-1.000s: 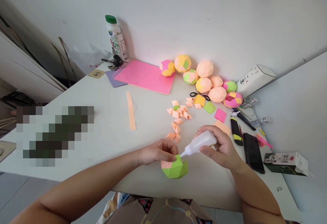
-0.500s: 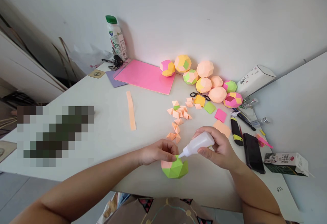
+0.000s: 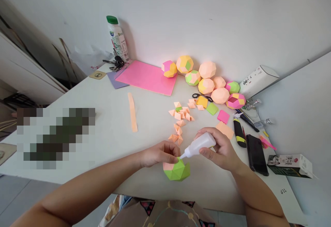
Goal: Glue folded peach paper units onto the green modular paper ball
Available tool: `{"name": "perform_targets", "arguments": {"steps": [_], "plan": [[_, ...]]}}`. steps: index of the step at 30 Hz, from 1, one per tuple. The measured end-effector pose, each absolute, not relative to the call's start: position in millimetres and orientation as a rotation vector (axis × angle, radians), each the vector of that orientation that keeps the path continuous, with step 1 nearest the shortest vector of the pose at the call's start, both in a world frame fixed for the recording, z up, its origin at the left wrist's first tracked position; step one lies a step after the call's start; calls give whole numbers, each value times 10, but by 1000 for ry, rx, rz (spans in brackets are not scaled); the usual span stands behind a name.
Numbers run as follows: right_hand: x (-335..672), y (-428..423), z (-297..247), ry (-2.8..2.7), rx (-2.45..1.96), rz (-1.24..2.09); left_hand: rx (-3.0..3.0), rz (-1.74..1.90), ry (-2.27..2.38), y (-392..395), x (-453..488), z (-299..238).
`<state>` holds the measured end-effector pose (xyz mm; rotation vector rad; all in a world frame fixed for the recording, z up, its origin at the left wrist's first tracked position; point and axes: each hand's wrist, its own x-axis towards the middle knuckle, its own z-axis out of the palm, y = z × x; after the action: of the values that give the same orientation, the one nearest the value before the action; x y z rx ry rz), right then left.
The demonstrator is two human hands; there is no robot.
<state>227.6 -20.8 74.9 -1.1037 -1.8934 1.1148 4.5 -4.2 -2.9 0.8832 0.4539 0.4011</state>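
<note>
My left hand pinches the top edge of a green and peach paper polyhedron, which looks unfinished and sits at the near edge of the white table. My right hand grips a small white glue bottle, tilted so its nozzle touches the polyhedron's rim beside my left fingertips. Several small folded peach paper pieces lie just beyond my hands.
Several finished paper balls line the wall. A pink sheet, a peach paper strip, scissors, coloured squares, a marker, a black phone, a carton, a drink bottle and keys also lie on the table.
My right hand and the glue bottle have shifted slightly left, bringing the nozzle closer onto the polyhedron's rim. My left hand has stayed put.
</note>
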Motion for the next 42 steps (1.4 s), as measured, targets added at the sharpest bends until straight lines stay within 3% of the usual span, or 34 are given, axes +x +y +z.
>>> {"name": "perform_targets", "arguments": {"steps": [4, 11, 20, 26, 31, 42], "plan": [[2288, -166, 721, -1834, -1211, 916, 880, 398, 461, -46, 47, -28], [2406, 182, 446, -2033, -1429, 75, 884, 394, 438, -41, 43, -24], [2505, 360, 36, -2321, -1888, -350, 882, 360, 423, -49, 36, -34], [2338, 242, 109, -2378, -1620, -400, 900, 337, 402, -54, 25, -45], [2081, 40, 1, -2487, -1207, 61, 915, 335, 408, -61, 19, -68], [2055, 14, -138, -2486, -1191, 51, 928, 385, 382, -38, 29, -50]]}}
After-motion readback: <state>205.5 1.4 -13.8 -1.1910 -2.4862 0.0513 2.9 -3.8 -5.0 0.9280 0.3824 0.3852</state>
